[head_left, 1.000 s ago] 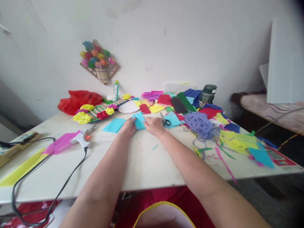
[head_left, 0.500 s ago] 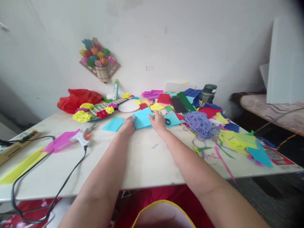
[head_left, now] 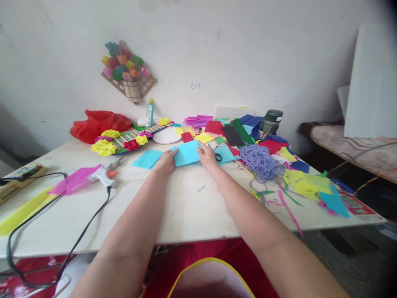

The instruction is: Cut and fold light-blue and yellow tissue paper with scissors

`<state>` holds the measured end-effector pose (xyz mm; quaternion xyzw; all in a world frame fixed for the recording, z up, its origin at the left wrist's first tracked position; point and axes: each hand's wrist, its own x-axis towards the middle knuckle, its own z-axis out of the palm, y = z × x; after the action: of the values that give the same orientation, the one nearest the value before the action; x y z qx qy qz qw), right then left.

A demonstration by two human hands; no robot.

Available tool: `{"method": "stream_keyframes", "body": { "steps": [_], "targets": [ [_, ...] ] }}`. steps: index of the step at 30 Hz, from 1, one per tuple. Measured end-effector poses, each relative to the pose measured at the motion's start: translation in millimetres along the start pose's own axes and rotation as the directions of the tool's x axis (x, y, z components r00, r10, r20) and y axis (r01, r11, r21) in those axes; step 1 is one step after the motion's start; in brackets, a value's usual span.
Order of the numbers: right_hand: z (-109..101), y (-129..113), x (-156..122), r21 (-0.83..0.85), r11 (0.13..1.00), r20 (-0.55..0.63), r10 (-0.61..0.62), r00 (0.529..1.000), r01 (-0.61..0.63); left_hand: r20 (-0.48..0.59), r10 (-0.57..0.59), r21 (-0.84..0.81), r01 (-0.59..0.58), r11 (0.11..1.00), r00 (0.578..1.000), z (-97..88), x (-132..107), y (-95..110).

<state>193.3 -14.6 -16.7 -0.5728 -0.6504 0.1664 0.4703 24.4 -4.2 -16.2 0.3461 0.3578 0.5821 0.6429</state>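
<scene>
Plainly, the left grip (head_left: 167, 161) pinches the left edge of a light-blue sheet (head_left: 187, 154), and the right grip (head_left: 207, 156) holds its right edge; the paper stretches between them over the bench (head_left: 192, 215). Another blue piece (head_left: 146, 159) lies just left of the left grip, with a glue gun (head_left: 104, 176) farther left. Scissors (head_left: 221, 159) lie just right of the right grip, purple yarn (head_left: 260, 161) beyond them. On the wall past both grips, handwriting (head_left: 195, 86) reads "217", or perhaps "Z17". A green bottle (head_left: 149, 114), beyond the left grip, bears a label too small to read. A dark jar (head_left: 271, 122), beyond and right of the right grip, carries a pale, illegible sticker. Far right of that grip, a red printed sheet (head_left: 359, 203) is blurred.
</scene>
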Motion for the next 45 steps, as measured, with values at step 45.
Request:
{"method": "stream_keyframes", "body": {
  "steps": [45],
  "targets": [
    [-33,7,6,0.401,0.888,0.395,0.055,0.917,-0.226,0.32,-0.158,0.345,0.04,0.938,0.934,-1.4,-13,8]
  ]
}}
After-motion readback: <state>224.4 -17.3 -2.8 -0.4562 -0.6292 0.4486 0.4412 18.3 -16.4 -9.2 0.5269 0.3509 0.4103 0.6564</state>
